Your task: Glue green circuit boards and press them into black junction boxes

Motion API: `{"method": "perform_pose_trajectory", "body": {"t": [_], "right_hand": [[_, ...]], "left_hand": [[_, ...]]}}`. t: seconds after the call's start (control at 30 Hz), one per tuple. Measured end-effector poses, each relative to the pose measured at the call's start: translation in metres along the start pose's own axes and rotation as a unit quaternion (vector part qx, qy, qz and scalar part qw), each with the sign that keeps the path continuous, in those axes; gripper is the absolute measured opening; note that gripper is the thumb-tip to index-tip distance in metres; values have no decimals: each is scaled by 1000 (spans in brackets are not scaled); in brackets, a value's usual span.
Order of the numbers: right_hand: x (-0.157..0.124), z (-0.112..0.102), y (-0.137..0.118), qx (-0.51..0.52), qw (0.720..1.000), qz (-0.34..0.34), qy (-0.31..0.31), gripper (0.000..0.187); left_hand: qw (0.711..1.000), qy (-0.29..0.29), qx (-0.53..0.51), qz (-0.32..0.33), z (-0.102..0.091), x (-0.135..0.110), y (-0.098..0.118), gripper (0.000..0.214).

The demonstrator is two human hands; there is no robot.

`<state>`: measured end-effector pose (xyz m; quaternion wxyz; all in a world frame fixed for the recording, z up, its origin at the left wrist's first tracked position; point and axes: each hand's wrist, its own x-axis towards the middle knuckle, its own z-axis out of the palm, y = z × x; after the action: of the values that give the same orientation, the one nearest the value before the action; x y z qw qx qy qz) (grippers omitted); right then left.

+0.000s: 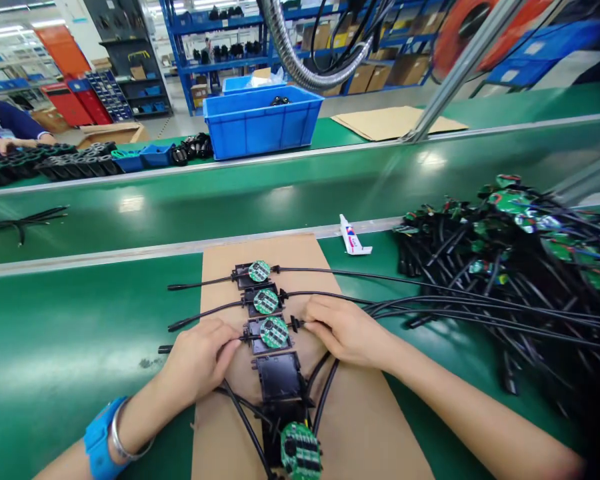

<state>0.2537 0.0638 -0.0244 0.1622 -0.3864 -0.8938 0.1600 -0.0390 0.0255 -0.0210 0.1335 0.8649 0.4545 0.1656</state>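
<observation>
My left hand (205, 353) pinches the black cable on the left side of the third circuit board (274, 332), a round green one lying over a black plastic case. On its other side, my right hand (343, 330) has its fingers closed on the cable beside a small black strain relief (296, 324). Farther up are two similar boards, the middle board (266, 301) and the far board (259, 271), each on a black case with cables to both sides. Nearer me lies a bare black case (280, 375). Below it is another green board (301, 450) with cables.
Brown cardboard (360, 427) lies under the cases on the green bench. A pile of cabled boards (480, 253) spreads at right. A white tube (351, 237) lies beyond the cardboard. Behind are a blue bin (265, 123), a hanging metal hose (300, 67) and a person (10, 127) at far left.
</observation>
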Motion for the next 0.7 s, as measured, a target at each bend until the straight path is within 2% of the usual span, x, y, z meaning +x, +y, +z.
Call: {"method": "perform_pose_trajectory", "body": {"t": [0.1,0.17,0.23,0.27,0.33,0.4,0.43,0.5,0.6,0.7], "right_hand": [[1,-1,0,-58,998,-12,-4,18],[0,-4,-8,-79,997,-16,13,18],[-5,-11,-25,-57,998,-11,27,18],[-8,-14,-36,-24,999,-13,18,17],[-15,-19,-59,67,996,-23,-45,18],[-23,-17,-78,136,983,-36,-118,23],[-27,-14,-85,150,978,-43,-136,25],[-34,-3,-91,154,976,-68,-136,27],[-42,12,-92,137,979,-118,-92,22],[-44,12,-89,130,981,-134,-56,20]], "left_hand": [[998,-11,64,-6,1,1,0,17],[996,13,89,-9,-3,-1,4,16],[998,38,57,12,-8,-7,13,17],[999,26,14,33,-10,-10,19,18],[993,-53,-84,72,-14,-17,33,18],[977,-144,-137,75,-13,-23,43,21],[973,-170,-144,66,-12,-26,47,22],[970,-187,-147,48,-9,-29,51,22],[968,-191,-158,31,-7,-31,53,20],[968,-183,-173,18,-8,-31,53,19]]}}
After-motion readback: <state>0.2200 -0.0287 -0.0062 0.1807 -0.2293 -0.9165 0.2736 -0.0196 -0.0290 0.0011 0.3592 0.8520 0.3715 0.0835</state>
